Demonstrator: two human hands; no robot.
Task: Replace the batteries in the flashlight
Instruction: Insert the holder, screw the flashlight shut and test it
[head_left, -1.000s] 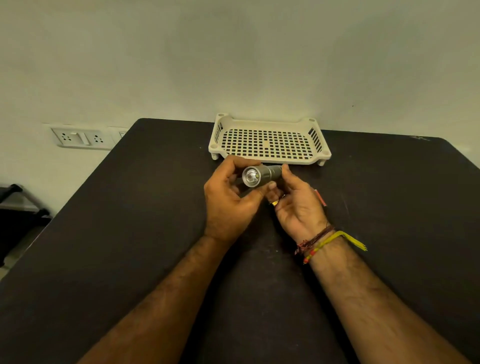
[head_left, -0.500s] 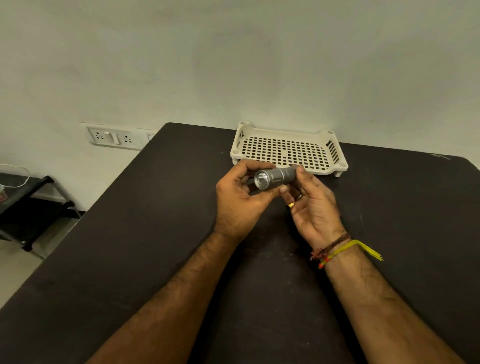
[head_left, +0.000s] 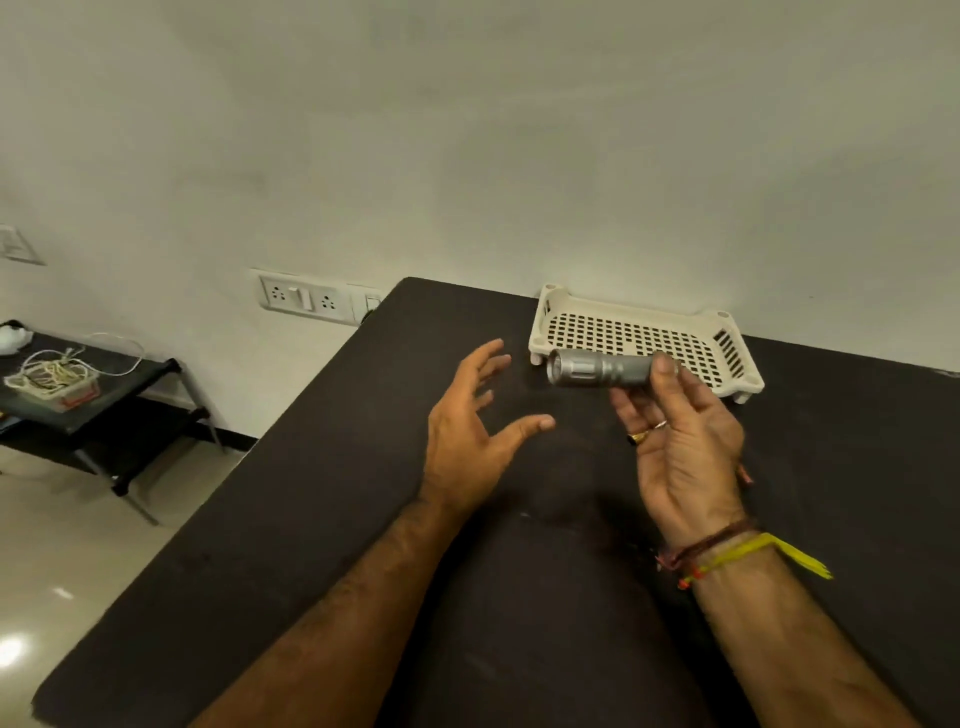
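A small silver flashlight (head_left: 597, 368) lies level in the air above the black table (head_left: 322, 519), its lens end pointing left. My right hand (head_left: 680, 441), palm up, pinches its rear end between thumb and fingertips. My left hand (head_left: 475, 436) hovers apart from it, a little to the left and lower, fingers spread and holding nothing. No loose batteries are in sight.
A cream perforated plastic tray (head_left: 732, 364) stands at the table's far edge against the wall, just behind the flashlight. A wall socket panel (head_left: 306, 299) is left of the table. A low dark side table (head_left: 104, 395) with cables stands on the floor at left.
My left hand has let go of the flashlight's head and drawn away to the left with fingers spread. The right hand alone now holds it. The view has swung to the left.
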